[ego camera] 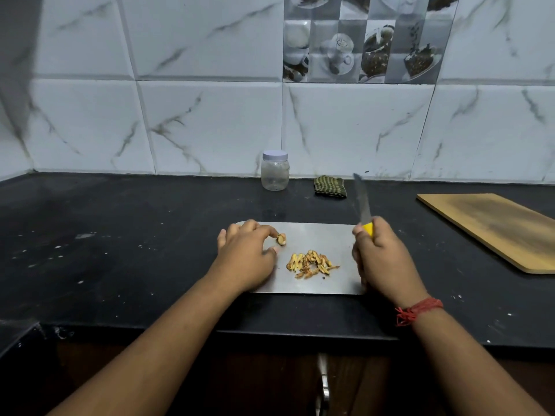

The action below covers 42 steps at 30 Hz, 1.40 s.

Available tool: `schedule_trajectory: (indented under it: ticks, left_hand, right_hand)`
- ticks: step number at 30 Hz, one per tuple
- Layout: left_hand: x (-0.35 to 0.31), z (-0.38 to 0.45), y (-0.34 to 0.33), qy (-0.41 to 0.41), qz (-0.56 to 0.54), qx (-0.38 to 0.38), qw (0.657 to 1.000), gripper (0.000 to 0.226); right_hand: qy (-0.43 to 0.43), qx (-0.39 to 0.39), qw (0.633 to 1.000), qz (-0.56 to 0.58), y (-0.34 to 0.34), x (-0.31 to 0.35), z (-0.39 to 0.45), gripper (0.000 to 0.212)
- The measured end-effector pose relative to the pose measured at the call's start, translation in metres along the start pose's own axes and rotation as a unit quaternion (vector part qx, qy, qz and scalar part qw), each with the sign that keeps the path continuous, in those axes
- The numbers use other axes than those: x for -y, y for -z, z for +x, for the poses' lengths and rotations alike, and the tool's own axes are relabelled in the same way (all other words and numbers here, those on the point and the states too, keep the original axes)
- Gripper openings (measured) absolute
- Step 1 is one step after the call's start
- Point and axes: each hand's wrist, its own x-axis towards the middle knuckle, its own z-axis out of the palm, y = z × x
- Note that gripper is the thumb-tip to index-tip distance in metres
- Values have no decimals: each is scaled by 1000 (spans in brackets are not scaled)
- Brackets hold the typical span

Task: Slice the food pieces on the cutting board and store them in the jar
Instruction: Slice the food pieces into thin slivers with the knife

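Here the left hand (244,253) and knife (362,205) flank slices (312,263) mid-board (315,283).

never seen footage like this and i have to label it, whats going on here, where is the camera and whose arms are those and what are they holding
There is no machine here. The single picture comes from a wide-angle camera worn on a person's head, looking forward and down, so the two arms reaching in from the bottom are that person's own.

The right hand grips a knife by its yellow handle, blade pointing up and away. The fingers of the left hand touch a small uncut food piece on a metal cutting board. Beside it on the board lies a pile of thin slices.

The board sits on a dark counter. Farther back, near the tiled wall, stand a clear jar with its lid on and a folded green cloth. A wooden board lies to the right.
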Motion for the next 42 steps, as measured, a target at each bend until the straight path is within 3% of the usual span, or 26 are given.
schedule_trajectory:
  ticks: [4, 7, 11, 16, 19, 25, 30, 34, 38, 42]
  left_hand:
    - [-6, 29, 0, -27, 52, 51, 997, 41]
    - [-10, 39, -6, -42, 75, 70, 994, 32]
    - [-11, 33, -10, -40, 64, 37, 996, 26]
    - [-1, 11, 14, -44, 109, 39, 992, 35]
    - [9, -9, 18, -37, 61, 19, 997, 38]
    - [20, -21, 9, -34, -51, 0, 998, 18]
    - [24, -24, 9, -22, -89, -13, 996, 27]
    - [26, -25, 8, -23, -92, -24, 995, 12]
    - [26, -25, 8, -31, -92, -13, 995, 16]
    - [23, -25, 8, -43, -75, -17, 996, 13]
  right_hand:
    - [30, -70, 997, 32, 0, -10, 3, 21]
    - [54, -61, 997, 9, -2, -12, 1, 19]
    - [65, -54, 996, 12, -2, -15, 0, 17]
    - [99, -27, 995, -17, -5, -14, -3, 13]
    - [116, -21, 993, -31, -6, -14, -4, 12]
    - [137, 9, 989, -50, -8, -12, -8, 13]
    - [140, 26, 989, -39, -6, -11, -10, 11]
    - [142, 39, 988, -49, -6, -11, -11, 9]
    - [141, 41, 987, -65, -7, -11, -10, 6]
    - [132, 32, 988, -78, -8, -9, -11, 15]
